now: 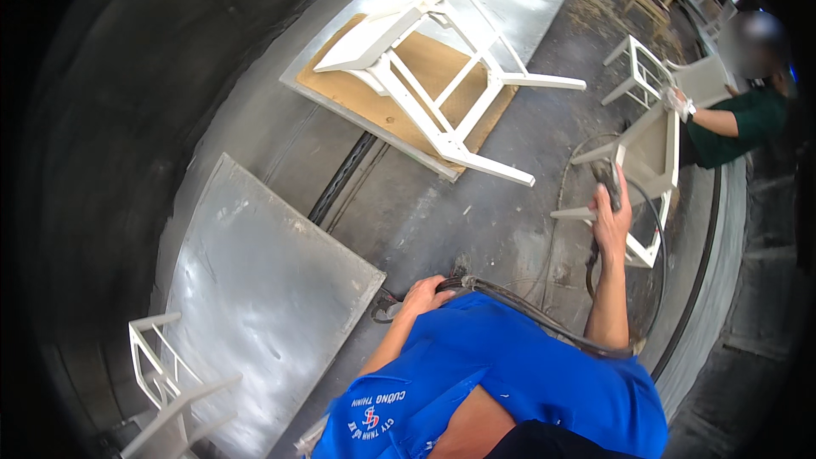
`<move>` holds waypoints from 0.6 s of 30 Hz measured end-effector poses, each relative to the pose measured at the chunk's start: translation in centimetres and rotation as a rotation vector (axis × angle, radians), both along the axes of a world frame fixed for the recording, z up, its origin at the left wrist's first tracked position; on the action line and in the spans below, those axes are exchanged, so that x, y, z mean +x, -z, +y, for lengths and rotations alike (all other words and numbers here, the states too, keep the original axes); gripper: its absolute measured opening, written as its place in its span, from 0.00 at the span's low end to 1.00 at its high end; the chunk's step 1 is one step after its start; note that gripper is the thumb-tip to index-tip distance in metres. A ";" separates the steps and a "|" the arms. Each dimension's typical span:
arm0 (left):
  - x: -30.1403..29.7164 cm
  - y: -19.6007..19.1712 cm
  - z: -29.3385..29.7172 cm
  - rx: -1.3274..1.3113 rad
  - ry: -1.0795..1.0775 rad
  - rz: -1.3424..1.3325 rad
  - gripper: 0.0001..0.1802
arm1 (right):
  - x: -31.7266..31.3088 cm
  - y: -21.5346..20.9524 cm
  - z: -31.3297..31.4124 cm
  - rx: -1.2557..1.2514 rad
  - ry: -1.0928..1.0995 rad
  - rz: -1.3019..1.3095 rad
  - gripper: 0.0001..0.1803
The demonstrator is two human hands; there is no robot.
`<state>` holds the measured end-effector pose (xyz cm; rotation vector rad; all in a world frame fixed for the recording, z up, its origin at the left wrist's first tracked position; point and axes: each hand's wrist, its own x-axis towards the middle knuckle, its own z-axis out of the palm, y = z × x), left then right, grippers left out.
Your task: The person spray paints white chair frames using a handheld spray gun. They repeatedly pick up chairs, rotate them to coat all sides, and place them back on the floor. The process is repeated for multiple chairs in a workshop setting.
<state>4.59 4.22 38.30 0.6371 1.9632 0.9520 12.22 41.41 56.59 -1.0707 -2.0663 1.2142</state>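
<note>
My right hand (612, 225) is raised at the right, its fingers closed round a dark spray gun (607, 180). Black hoses (531, 310) run across my front, and another loops beside my right forearm. My left hand (422, 296) is closed on the hoses at my waist. A white chair (654, 149) stands just beyond the spray gun, its legs partly behind my right hand. Farther ahead, another white chair (489, 93) lies tipped over on a brown cardboard sheet (348, 81), apart from both hands.
A metal-topped platform (544, 13) bears the cardboard. A second metal plate (263, 289) lies at the left, with white chairs (166, 391) at its near corner. A dark track (342, 178) runs between them. At the right a co-worker (748, 123) with a gloved hand touches the chair.
</note>
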 end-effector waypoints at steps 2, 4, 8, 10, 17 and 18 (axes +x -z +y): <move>-0.6 -0.6 2.8 0.018 0.094 0.010 0.20 | 3.2 1.8 0.8 0.014 0.059 -0.039 0.32; -1.0 -1.2 5.7 0.030 0.178 0.000 0.19 | 6.6 3.5 1.0 -0.036 0.157 -0.133 0.34; -1.2 -3.1 10.5 0.158 0.453 0.015 0.19 | 12.5 6.5 0.8 -0.147 0.275 -0.267 0.37; -1.1 -4.6 12.9 0.266 0.573 -0.074 0.17 | 14.5 7.3 0.7 -0.187 0.299 -0.304 0.39; 2.0 -9.9 22.1 0.632 1.052 -0.208 0.16 | 18.8 9.2 3.2 -0.198 0.254 -0.416 0.42; 2.5 -10.5 23.1 0.707 1.082 -0.316 0.16 | 19.3 10.0 4.2 -0.207 0.244 -0.422 0.42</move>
